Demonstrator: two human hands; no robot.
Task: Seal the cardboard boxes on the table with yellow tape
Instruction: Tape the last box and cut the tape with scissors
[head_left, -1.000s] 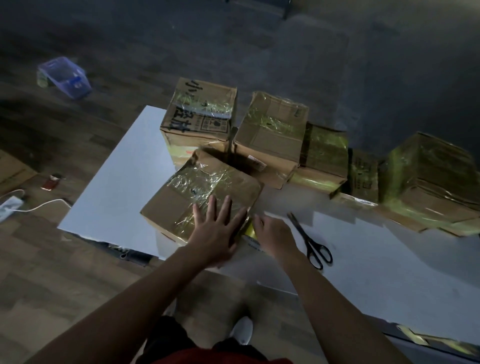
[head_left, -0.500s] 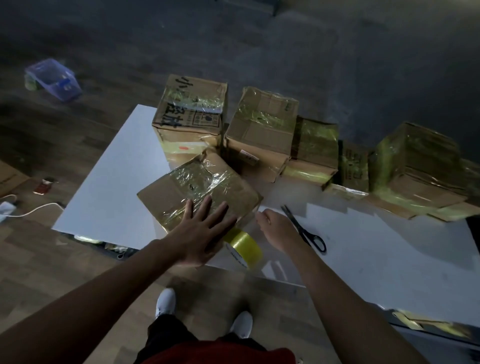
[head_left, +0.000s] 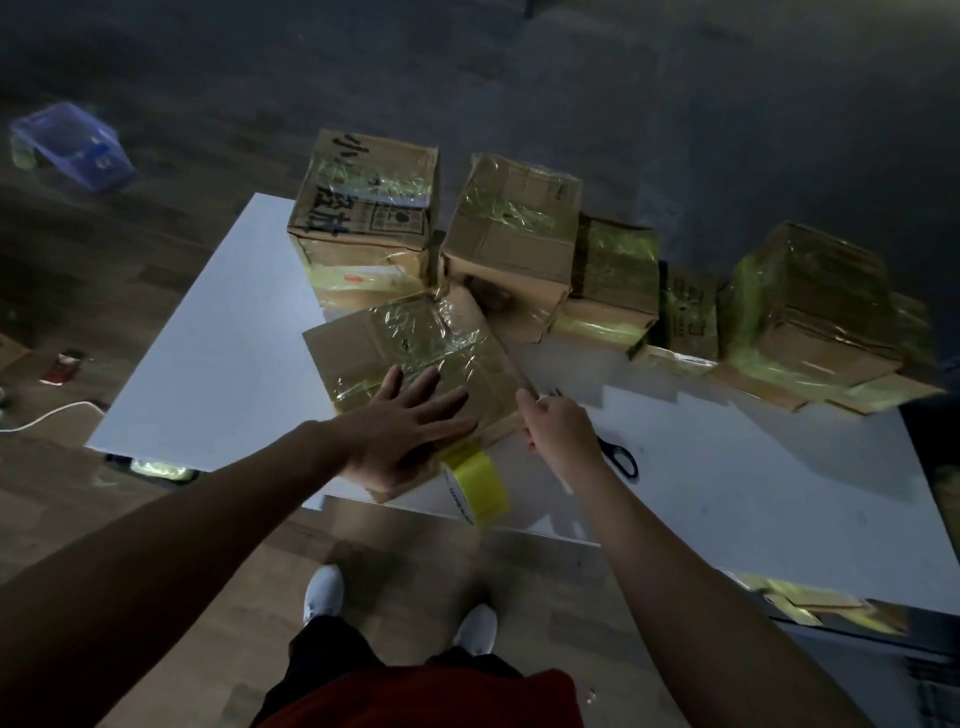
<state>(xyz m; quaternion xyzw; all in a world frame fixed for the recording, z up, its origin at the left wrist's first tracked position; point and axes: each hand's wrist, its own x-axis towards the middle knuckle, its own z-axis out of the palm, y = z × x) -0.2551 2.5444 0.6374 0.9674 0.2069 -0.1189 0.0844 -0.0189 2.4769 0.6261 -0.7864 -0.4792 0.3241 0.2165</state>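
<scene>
Fingers (head_left: 427, 382) of the left hand (head_left: 400, 431) are spread apart and lie flat on the near half of a brown cardboard box (head_left: 363, 348), whose top is covered with shiny, wrinkled tape. The right hand (head_left: 561, 436) has its fingers (head_left: 532, 402) curled together at the box's right edge; what they pinch cannot be told. A roll of yellow tape (head_left: 475, 486) stands on edge at the near rim of the white counter (head_left: 218, 353), touching the box's near corner, just below the left hand. Black-handled scissors (head_left: 621, 460) lie just right of the right hand, partly hidden by it. 5 taped cardboard boxes (head_left: 514, 218) line the far edge. A blue plastic bin (head_left: 72, 145) sits on the wooden floor (head_left: 405, 551), far left.
</scene>
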